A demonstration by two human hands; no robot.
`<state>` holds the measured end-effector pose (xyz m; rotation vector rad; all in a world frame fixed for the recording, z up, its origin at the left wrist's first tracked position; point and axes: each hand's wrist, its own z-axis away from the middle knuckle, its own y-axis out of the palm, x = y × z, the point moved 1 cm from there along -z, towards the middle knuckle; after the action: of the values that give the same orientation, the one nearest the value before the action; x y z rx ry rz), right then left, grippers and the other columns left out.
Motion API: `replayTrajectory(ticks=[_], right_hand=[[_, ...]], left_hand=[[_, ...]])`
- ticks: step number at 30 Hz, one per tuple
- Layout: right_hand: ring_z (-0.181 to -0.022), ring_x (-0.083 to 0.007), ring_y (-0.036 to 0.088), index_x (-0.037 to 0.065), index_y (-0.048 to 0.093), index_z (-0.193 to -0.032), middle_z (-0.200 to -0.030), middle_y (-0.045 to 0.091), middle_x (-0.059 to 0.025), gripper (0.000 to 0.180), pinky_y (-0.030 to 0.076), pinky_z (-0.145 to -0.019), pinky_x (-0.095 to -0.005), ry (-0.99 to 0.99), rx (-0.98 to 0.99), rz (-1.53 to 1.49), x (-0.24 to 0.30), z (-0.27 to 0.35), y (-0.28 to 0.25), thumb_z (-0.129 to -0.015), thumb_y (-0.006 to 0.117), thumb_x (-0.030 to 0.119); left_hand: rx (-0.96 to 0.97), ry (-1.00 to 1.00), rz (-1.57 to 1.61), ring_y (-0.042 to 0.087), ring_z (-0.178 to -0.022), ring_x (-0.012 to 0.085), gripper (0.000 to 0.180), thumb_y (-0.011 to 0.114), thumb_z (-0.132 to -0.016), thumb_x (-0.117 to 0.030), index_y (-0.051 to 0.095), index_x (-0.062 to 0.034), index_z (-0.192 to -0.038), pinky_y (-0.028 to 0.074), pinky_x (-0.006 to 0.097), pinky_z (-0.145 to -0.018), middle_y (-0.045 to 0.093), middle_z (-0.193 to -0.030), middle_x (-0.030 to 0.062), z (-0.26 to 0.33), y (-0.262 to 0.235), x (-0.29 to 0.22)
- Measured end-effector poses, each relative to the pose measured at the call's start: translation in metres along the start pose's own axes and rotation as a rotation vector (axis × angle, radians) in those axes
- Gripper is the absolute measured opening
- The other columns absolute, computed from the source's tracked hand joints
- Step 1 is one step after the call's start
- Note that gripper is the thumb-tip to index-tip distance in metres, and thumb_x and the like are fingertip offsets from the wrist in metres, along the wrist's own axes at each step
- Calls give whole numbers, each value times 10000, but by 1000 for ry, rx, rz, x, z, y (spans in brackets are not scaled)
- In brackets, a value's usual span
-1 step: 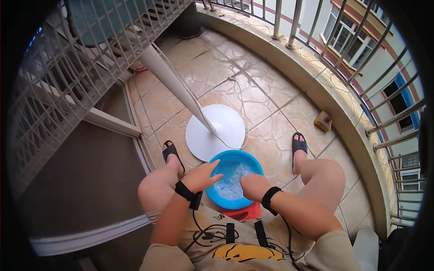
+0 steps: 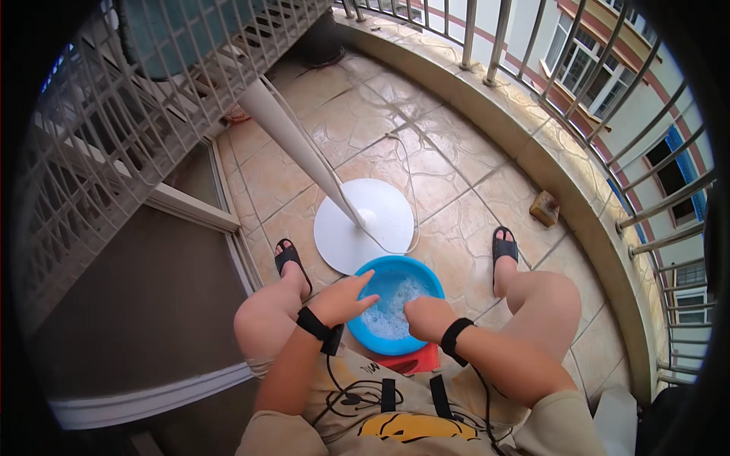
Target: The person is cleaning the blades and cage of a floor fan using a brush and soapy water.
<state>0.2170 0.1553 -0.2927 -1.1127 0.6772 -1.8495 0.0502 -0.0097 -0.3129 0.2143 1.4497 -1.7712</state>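
Note:
Between my legs stands a round blue basin, with whitish, foamy water in it. My left hand reaches over the basin's left rim, thumb and fingers apart, holding nothing. Over the right part of the basin is my right hand, its fingers curled closed just above or at the foam. Whatever those fingers may hold is hidden from this view. Each wrist wears a black strap, with a dark cable running down from it.
A red object shows under the basin's near edge. Just beyond the basin is a white round base with a slanting pole. A wire rack overhangs the left. A small block lies by the low wall below the railing.

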Motion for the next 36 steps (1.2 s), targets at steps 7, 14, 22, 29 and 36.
replayTrajectory(ticks=[7, 14, 22, 29, 36], right_hand=[[-842, -383, 718, 41, 742, -881, -877, 726, -212, 231, 567, -737, -492, 32, 113, -24, 4, -5, 5, -898, 634, 245], [-872, -370, 724, 47, 750, -895, -921, 736, -203, 191, 577, -759, -471, 117, 165, 10, 0, -9, 11, -809, 601, 130], [-883, -387, 717, 36, 745, -911, -921, 734, -206, 205, 572, -784, -489, 103, 168, -20, -6, -18, 15, -823, 589, 135], [-847, -431, 706, 0, 738, -867, -889, 715, -264, 250, 566, -792, -521, 40, 93, -48, -11, -12, 27, -846, 552, 164], [-943, -384, 711, 49, 754, -972, -999, 733, -217, 246, 564, -829, -488, 83, 224, 11, -14, -13, 23, -874, 567, 174]], left_hand=[[187, -132, -16, 559, -1258, 398, 687, 603, -980, -424, 407, -27, -1505, 463, 432, -1031, 565, -1387, 256, -6, -6, -23], [65, -34, 9, 609, -1139, 410, 671, 586, -970, -449, 418, -62, -1493, 494, 470, -956, 614, -1274, 243, 2, -3, -7], [18, 4, 46, 610, -1143, 401, 654, 589, -970, -440, 434, -66, -1484, 494, 461, -957, 616, -1277, 239, -3, -1, -7], [34, -17, -22, 614, -1144, 408, 648, 594, -983, -412, 430, -49, -1494, 498, 444, -957, 620, -1284, 260, 5, -5, -18], [-162, 224, 175, 638, -1113, 402, 533, 617, -985, -320, 511, -54, -1435, 513, 431, -942, 657, -1229, 244, -6, -16, -37]])
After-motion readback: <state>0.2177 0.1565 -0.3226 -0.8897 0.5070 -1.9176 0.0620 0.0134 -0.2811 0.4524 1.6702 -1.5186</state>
